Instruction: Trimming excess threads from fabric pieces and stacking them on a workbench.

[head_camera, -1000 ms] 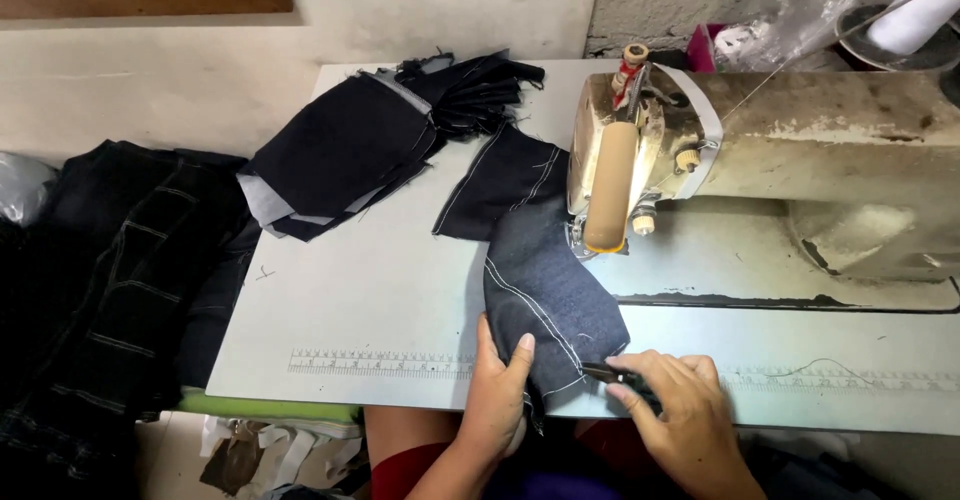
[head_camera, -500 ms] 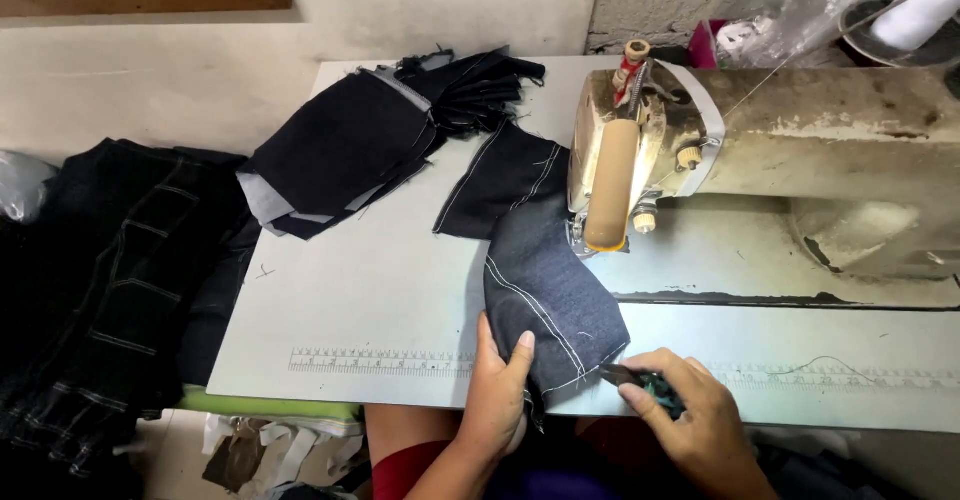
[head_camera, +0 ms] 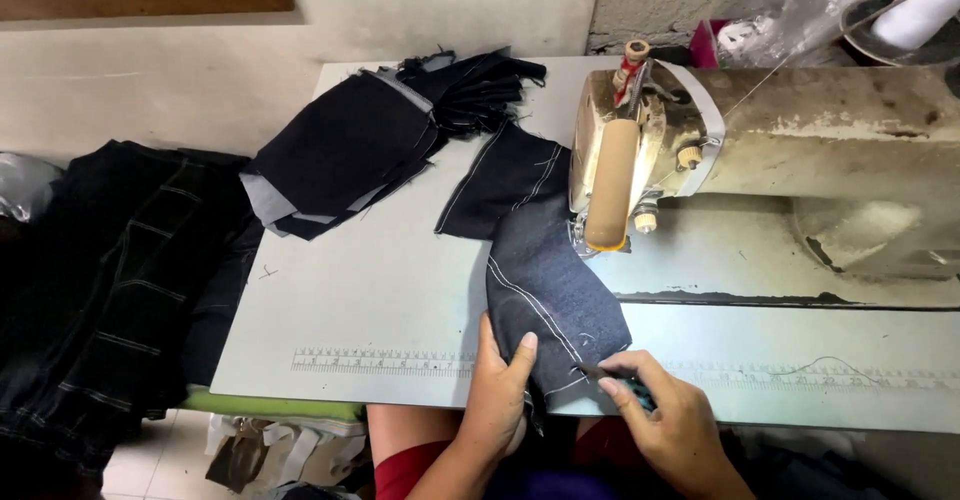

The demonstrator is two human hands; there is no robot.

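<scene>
Pale grey sewing table [head_camera: 350, 290], printed ruler strip along its near edge, plaster wall behind. Left hand [head_camera: 500, 390]: fingers together, thumb raised, pressed flat on the near-left edge of the dark denim piece [head_camera: 550, 300]; wrist rising from below the table edge. Right hand [head_camera: 665, 415]: fingertips pinched on a small thread snipper [head_camera: 615, 378] at the denim's near-right corner, palm down. Denim lies from the table's near edge up under the cream sewing machine [head_camera: 760, 150] head. Stack of cut denim pieces [head_camera: 360, 150] at far left; dark garments [head_camera: 100, 280] heaped beside the table.
</scene>
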